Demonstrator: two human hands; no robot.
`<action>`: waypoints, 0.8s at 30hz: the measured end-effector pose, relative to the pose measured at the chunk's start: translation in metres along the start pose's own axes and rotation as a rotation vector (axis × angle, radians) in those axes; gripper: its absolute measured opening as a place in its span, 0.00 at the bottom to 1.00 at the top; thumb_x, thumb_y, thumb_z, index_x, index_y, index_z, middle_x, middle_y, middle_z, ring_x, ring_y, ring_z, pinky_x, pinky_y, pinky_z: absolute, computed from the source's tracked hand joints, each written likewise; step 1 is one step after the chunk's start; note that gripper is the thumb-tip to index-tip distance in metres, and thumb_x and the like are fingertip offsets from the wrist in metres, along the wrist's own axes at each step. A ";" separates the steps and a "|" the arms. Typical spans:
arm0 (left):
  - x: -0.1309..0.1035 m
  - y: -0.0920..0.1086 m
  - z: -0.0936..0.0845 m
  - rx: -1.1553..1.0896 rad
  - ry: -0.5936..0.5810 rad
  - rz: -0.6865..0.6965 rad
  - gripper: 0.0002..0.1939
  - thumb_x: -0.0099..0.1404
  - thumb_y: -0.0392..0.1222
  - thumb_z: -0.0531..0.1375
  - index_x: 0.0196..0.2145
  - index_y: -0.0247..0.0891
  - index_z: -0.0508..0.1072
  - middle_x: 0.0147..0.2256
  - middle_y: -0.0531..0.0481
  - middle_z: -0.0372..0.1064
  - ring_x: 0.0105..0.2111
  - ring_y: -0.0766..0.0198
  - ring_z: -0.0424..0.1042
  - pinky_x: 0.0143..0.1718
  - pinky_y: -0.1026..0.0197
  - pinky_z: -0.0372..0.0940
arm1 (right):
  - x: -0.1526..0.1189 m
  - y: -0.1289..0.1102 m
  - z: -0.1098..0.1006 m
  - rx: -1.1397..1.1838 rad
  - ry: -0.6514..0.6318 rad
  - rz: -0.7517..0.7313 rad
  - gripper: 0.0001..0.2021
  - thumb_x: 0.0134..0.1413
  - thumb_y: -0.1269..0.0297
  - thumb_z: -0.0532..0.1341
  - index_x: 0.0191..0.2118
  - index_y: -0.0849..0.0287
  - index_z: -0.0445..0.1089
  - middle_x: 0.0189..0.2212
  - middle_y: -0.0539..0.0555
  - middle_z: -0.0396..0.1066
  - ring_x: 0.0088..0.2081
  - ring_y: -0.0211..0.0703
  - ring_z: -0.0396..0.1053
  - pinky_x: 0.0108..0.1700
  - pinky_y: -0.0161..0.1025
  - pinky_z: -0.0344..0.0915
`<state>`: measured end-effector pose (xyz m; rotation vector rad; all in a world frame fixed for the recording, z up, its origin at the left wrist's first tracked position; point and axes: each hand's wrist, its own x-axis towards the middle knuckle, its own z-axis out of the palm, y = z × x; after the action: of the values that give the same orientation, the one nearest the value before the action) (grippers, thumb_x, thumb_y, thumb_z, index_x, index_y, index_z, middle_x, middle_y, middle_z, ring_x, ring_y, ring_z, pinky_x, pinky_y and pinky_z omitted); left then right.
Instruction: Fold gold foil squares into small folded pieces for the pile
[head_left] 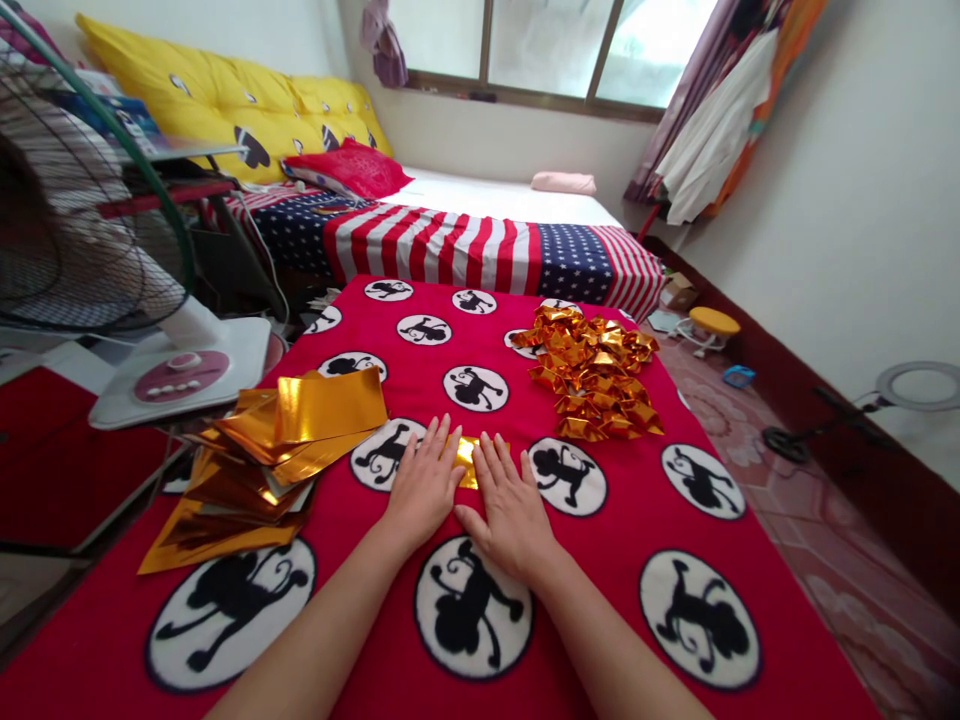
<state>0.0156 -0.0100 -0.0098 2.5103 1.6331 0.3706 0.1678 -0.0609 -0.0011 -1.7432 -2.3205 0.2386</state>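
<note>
Gold foil shows in a bright strip between two hands, a small folded-looking sheet (466, 464) lying flat on the red monkey-print cloth (622, 540) that covers the tabletop. The left hand (424, 490) lies palm down over the sheet's left edge, its fingers straight and unclenched; the right hand (511, 505) does the same over the right edge, fingers extended, thumb angled out toward the left hand just below the foil.

To the left, a loose stack of larger gold foil sheets (330, 408) fans out directly on the cloth, its corners overlapping unevenly. To the right and farther off, a heap of folded gold foil pieces (592, 372) sits in the open, the pieces jumbled against one another.

On the floor beyond the right side, a cardboard box (679, 291) stands near the end of the bed (480, 250); what it holds cannot be made out. Just beside it is a stool with a yellow seat (714, 320). A white-based electric fan (180, 370) stands at the left, near the foil stack.
</note>
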 end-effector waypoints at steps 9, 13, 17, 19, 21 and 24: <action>0.001 -0.003 0.000 -0.070 0.004 -0.020 0.30 0.67 0.43 0.52 0.65 0.34 0.54 0.66 0.41 0.48 0.66 0.53 0.46 0.65 0.44 0.45 | 0.009 -0.002 -0.001 0.176 0.038 0.139 0.24 0.65 0.55 0.47 0.64 0.55 0.55 0.67 0.53 0.48 0.68 0.44 0.42 0.67 0.55 0.37; 0.000 -0.008 0.002 -0.113 0.013 -0.006 0.30 0.66 0.42 0.52 0.65 0.36 0.54 0.66 0.41 0.48 0.66 0.54 0.46 0.65 0.44 0.46 | 0.013 -0.007 0.001 0.228 0.117 0.204 0.22 0.61 0.63 0.52 0.60 0.55 0.60 0.66 0.54 0.52 0.68 0.44 0.45 0.66 0.56 0.36; 0.001 -0.022 -0.001 -0.193 -0.046 0.066 0.31 0.64 0.38 0.53 0.65 0.37 0.54 0.67 0.42 0.46 0.67 0.56 0.44 0.65 0.45 0.44 | 0.012 -0.001 0.001 0.289 0.080 0.172 0.26 0.55 0.73 0.51 0.60 0.54 0.59 0.66 0.52 0.51 0.68 0.42 0.44 0.66 0.56 0.37; 0.002 -0.028 -0.003 -0.226 -0.095 0.091 0.32 0.63 0.36 0.52 0.64 0.37 0.54 0.67 0.42 0.45 0.67 0.56 0.44 0.65 0.45 0.44 | 0.011 0.004 0.000 0.317 0.062 0.155 0.29 0.52 0.77 0.49 0.60 0.54 0.60 0.66 0.52 0.50 0.68 0.40 0.43 0.66 0.55 0.37; 0.003 -0.032 -0.005 -0.245 -0.114 0.106 0.32 0.62 0.35 0.52 0.64 0.36 0.54 0.67 0.42 0.45 0.67 0.57 0.44 0.65 0.46 0.44 | 0.011 0.009 0.000 0.343 0.052 0.140 0.31 0.50 0.79 0.48 0.60 0.54 0.60 0.66 0.51 0.51 0.68 0.40 0.43 0.66 0.55 0.38; 0.003 -0.034 -0.007 -0.255 -0.118 0.107 0.33 0.61 0.34 0.52 0.64 0.36 0.54 0.67 0.42 0.44 0.67 0.57 0.44 0.66 0.46 0.44 | 0.010 0.017 -0.001 0.399 0.033 0.121 0.34 0.46 0.81 0.47 0.60 0.54 0.60 0.66 0.51 0.51 0.68 0.39 0.44 0.66 0.55 0.37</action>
<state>-0.0149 0.0059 -0.0106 2.3841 1.3215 0.4055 0.1808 -0.0462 -0.0039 -1.6657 -1.9745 0.6396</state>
